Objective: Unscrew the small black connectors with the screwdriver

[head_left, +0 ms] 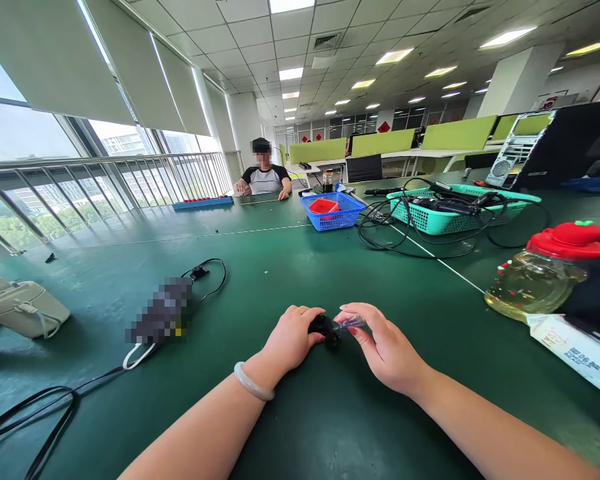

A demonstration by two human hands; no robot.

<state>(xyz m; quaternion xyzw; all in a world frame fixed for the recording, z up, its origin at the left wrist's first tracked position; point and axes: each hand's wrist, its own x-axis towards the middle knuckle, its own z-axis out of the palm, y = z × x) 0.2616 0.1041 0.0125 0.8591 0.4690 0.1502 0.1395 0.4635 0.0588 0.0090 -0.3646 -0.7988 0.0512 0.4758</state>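
Two bare hands met over a green table, near its front edge. The left hand, with a pale bangle on its wrist, was curled around a small black part, pressing it down against the table surface. The right hand pinched a thin, clear, purplish strip between thumb and fingertips, with the strip's far end touching the black part. What the strip was could not be told; it looked like a bit of film or a tie. Judged from this pose, the work went best with the left hand kept firm and low so the part could not roll, and with the right hand gripping close to the joint, moving slowly and in line with the strip so that it neither tore nor slipped. A dark blurred object with a black cable lay to the left, and a beige pouch farther left. A jar with a red lid stood to the right, beside a white packet whose print was too small to read. A blue basket and a teal basket of cables sat farther back, where another person was seated. No brand or label could be read anywhere.
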